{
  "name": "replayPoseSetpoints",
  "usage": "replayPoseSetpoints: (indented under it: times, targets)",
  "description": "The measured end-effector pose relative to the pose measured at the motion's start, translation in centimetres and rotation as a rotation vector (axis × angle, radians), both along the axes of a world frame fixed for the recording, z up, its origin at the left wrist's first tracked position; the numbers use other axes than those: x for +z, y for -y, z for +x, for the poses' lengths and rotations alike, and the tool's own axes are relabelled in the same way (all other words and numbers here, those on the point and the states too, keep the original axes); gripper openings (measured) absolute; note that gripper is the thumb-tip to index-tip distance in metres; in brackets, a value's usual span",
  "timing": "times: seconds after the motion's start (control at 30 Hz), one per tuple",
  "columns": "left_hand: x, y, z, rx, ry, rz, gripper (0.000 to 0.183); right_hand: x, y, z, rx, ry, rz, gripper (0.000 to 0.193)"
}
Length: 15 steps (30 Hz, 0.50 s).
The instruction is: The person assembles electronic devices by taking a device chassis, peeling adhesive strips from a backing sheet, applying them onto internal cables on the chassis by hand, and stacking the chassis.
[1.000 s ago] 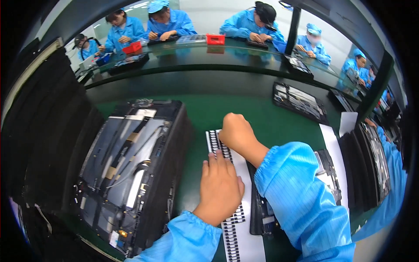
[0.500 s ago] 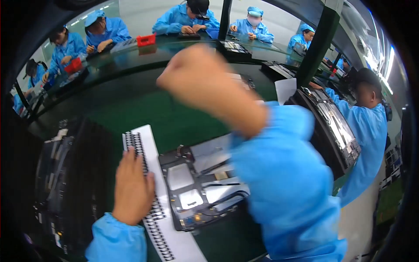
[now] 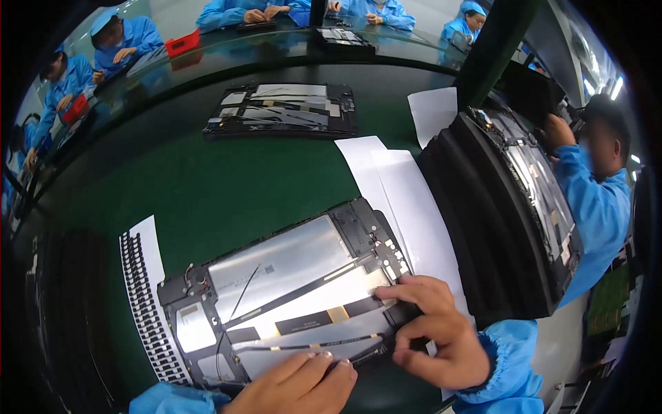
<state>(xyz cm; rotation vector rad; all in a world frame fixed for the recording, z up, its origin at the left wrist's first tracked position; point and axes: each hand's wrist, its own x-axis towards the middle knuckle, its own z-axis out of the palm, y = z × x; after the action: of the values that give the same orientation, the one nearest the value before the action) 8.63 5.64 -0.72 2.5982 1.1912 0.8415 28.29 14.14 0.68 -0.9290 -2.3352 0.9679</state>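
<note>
An opened tablet (image 3: pixel 276 283) lies tilted on the bench before me, with silver battery panels, dark flat cables and a thin loose wire showing. My left hand (image 3: pixel 303 383) is at its near edge, fingers bunched together against the rim; its thumb side is partly hidden. At the right end my right hand (image 3: pixel 441 334) touches a flat cable's end (image 3: pixel 378 281) with the index fingertip. Its thumb stands apart from that finger, and the others are curled. Left of the tablet is a white sheet (image 3: pixel 148 248) bearing rows of small black pieces, partly under the tablet's edge.
Another opened tablet (image 3: pixel 283 110) lies farther back. White papers (image 3: pixel 407 186) and a tall stack of opened tablets (image 3: pixel 510 228) with dark layers stand at the right, beside a co-worker in blue (image 3: pixel 593 186). A dark stack (image 3: pixel 65 310) fills the left. A green post (image 3: pixel 500 52) rises behind.
My right arm has come down from its blurred reach over the far bench to the tablet's right end. My left hand has left the sheet of black pieces for the tablet's near edge.
</note>
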Motion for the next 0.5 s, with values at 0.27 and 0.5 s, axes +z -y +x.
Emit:
replayPoseSetpoints:
  times: [0.27,0.5]
  targets:
    - [0.3,-0.1,0.2,0.017,-0.059,-0.053,0.032,0.0,-0.7,0.2,-0.004,0.044,-0.146,0.007]
    - [1.0,-0.3,1.1,0.034,-0.097,-0.042,0.032,0.2,-1.0,1.0,-0.017,0.081,-0.122,0.006]
